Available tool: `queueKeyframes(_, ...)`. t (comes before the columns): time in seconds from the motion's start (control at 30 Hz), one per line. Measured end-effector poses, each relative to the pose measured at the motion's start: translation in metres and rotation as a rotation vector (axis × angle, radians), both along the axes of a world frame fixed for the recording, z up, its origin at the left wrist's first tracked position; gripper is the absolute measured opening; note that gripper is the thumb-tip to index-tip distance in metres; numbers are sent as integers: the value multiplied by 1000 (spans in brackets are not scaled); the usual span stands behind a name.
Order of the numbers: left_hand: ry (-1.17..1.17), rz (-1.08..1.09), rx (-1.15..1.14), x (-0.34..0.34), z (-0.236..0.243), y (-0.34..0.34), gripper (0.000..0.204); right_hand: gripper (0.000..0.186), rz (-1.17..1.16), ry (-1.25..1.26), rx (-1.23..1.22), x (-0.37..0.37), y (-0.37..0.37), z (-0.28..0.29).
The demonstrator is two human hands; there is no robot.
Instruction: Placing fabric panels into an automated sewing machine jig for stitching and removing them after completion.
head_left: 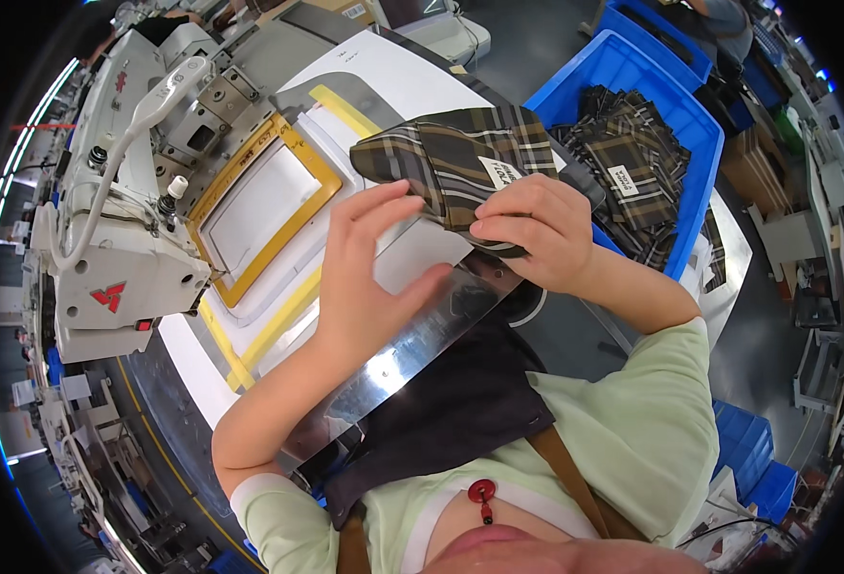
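Note:
My right hand (542, 230) pinches the near edge of a dark plaid fabric piece (451, 148), brown, black and white, with a small white label sewn on it. The cloth looks folded or layered and is held above the right part of the work table. My left hand (365, 277) is beside its left end, thumb and fingers spread apart. The left fingertips come close to the cloth's lower edge; whether they touch it I cannot tell. Left of my hands is a white industrial sewing machine (121, 244) with a yellow rectangular clamp frame (282, 243) lying by its head.
On the right, a blue plastic bin (716, 177) holds a heap of similar plaid pieces (647, 143). Yellow tape strips (288, 316) mark the white table surface. A shiny metal plate (393, 368) edges the table in front of me. Blue crates (743, 445) stand at the lower right.

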State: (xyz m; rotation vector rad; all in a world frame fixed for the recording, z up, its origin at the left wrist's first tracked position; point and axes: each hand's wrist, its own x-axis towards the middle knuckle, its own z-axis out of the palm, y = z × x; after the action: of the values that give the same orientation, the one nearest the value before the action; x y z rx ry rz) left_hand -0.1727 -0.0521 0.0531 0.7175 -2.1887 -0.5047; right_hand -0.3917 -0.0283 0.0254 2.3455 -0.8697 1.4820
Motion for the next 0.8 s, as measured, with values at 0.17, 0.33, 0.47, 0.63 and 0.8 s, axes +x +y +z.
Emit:
queueKeyframes(0.17,27,36,-315,-13,-4,-10,61,24,98,-168,176,9,8,12)
queueKeyframes(0.33,138,-28,-376,-13,6,-13,50,18,247,-504,668,6,19,20)
queueKeyframes(0.47,176,-15,-381,-13,11,-7,42,19,286,-579,736,10,18,23)
queueKeyframes(0.63,180,-31,-397,-11,10,-8,38,15,304,-623,719,10,17,20)
queueKeyframes(0.8,188,-19,-423,-10,13,-9,35,18,380,-758,912,12,18,26)
